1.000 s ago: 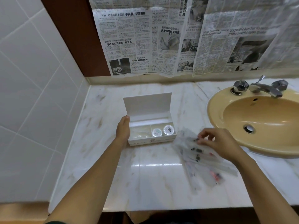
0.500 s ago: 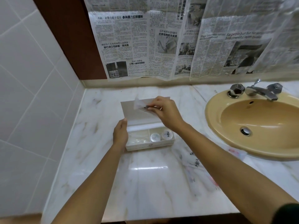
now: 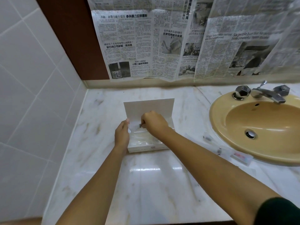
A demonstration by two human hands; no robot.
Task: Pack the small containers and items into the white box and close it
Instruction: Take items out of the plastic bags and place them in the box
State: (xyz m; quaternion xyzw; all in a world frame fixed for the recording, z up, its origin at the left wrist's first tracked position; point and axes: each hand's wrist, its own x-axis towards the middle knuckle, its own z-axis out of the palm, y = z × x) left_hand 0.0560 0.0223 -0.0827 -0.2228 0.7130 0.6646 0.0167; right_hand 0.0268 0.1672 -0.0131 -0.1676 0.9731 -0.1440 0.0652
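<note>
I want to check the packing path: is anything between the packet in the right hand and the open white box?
Nothing visible does. The right hand pinches the clear packet over the white box; the lid stands open behind, and the left hand rests at its left wall.

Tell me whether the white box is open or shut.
Open: its lid stands upright behind the white box, and the right hand pinches a clear packet inside it.

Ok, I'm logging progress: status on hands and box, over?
Left hand braces white box, lid up. Right hand pinches clear packet over it. Loose packets lie beside sink.
</note>
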